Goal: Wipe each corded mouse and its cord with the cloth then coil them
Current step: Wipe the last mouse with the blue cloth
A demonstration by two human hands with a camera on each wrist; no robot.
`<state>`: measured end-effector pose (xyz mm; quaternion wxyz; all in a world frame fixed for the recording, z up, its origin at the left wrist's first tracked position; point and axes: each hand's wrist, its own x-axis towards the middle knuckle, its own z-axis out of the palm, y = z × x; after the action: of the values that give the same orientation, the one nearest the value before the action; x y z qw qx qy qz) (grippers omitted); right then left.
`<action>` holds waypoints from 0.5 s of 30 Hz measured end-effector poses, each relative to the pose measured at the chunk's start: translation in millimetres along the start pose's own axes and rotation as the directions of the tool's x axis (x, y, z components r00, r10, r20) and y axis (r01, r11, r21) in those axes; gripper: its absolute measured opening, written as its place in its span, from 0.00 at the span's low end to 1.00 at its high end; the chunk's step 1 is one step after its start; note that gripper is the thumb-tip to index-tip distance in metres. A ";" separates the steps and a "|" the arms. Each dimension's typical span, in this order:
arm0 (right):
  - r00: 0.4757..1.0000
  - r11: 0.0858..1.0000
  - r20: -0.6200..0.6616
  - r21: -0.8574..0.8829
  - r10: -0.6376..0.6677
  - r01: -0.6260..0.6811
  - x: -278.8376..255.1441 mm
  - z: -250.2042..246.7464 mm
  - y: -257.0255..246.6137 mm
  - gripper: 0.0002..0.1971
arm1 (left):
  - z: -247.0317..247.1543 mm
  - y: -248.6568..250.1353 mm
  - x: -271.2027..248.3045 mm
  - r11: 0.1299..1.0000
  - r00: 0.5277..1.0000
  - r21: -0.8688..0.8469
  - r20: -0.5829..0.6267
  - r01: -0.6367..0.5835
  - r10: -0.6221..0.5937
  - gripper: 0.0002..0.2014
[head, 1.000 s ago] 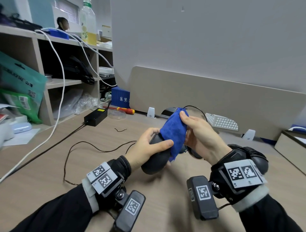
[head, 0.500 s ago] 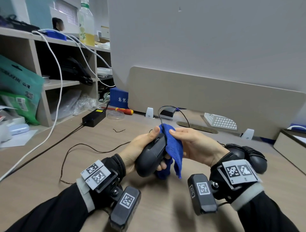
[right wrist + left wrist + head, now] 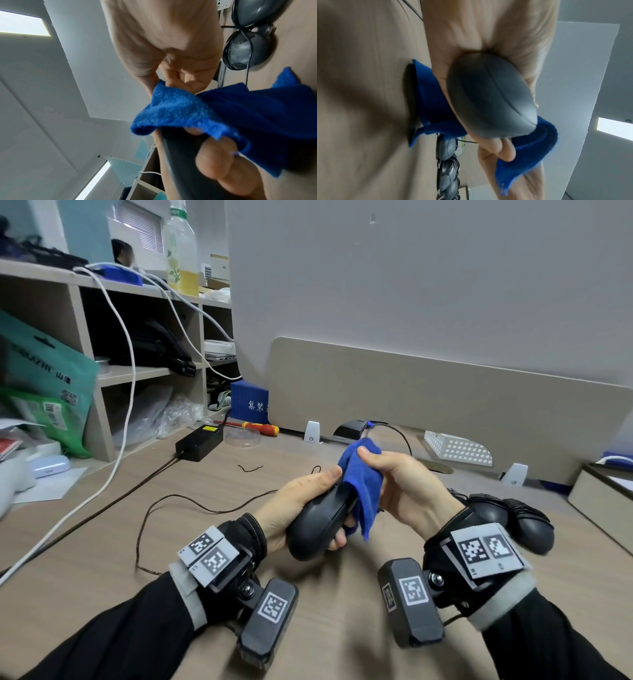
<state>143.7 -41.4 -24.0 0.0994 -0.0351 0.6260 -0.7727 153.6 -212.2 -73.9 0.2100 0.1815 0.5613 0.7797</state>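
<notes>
- Two hands raised above the desk (image 3: 102, 542), meeting at one black mouse (image 3: 318, 525)
- Left hand (image 3: 294, 508): fingers curled round the mouse body, thumb lying along its upper side, fingertips (image 3: 337, 542) wrapping underneath; mouse held clear of the desk, tilted
- Right hand (image 3: 404, 491): thumb and fingers pinching the blue cloth (image 3: 364, 484), pressed against the front end of the mouse; loose cloth hangs below
- Left wrist view: mouse (image 3: 489, 94) fills the palm, cloth (image 3: 435, 105) behind it
- Right wrist view: cloth (image 3: 223, 112) draped over the mouse edge, partly blurred
- Thin brown cord (image 3: 164, 508) trails on the desk to the left
- Other corded mice (image 3: 513, 518) lie beside the right wrist, cords wound round them
</notes>
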 end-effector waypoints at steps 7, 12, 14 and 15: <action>0.967 0.968 -0.085 0.056 -0.240 0.245 -4.1 -8.9 -20.0 0.11 | 4.7 -6.7 2.8 0.998 0.998 0.037 0.027 -0.058 0.057 0.19; 0.959 0.961 -0.073 -0.058 -0.274 0.270 -8.1 -3.6 -19.1 0.06 | -6.5 -8.3 3.4 0.996 0.996 0.023 0.003 0.088 -0.088 0.25; 0.958 0.960 -0.067 -0.063 -0.277 0.273 -10.0 -5.4 -22.0 0.07 | -17.8 -5.6 6.2 0.975 0.974 0.096 -0.130 0.201 -0.188 0.30; 0.958 0.959 -0.060 -0.064 -0.280 0.276 -10.8 -6.4 -23.8 0.07 | -24.2 -4.6 8.7 0.959 0.955 0.143 -0.205 0.245 -0.213 0.31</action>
<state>150.5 -28.5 -1.4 -0.0328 -0.0991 0.6389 -0.7622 134.3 -225.6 -85.2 0.2296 0.0577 0.6591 0.7138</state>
